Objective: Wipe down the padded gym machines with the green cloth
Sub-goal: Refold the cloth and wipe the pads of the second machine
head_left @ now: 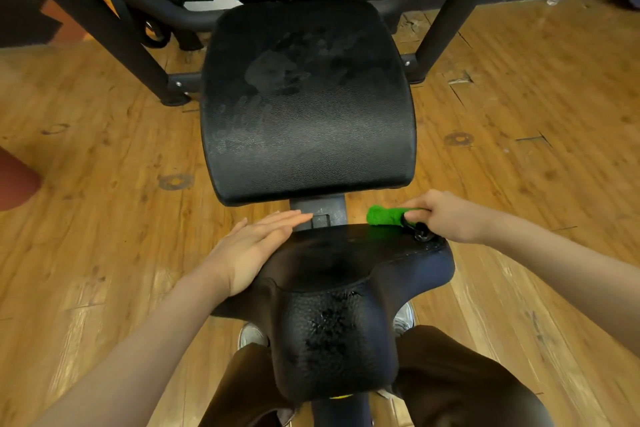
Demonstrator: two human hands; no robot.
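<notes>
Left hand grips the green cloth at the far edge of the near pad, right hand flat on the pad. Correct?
Sides are swapped. In the head view the right hand grips the green cloth at the far edge of the near pad, and the left hand lies flat on the pad.

no readable text, labels or numbers anywhere

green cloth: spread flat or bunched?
Bunched. The green cloth shows as a compact wad in the right hand, at the saddle-shaped pad's far edge.
</notes>
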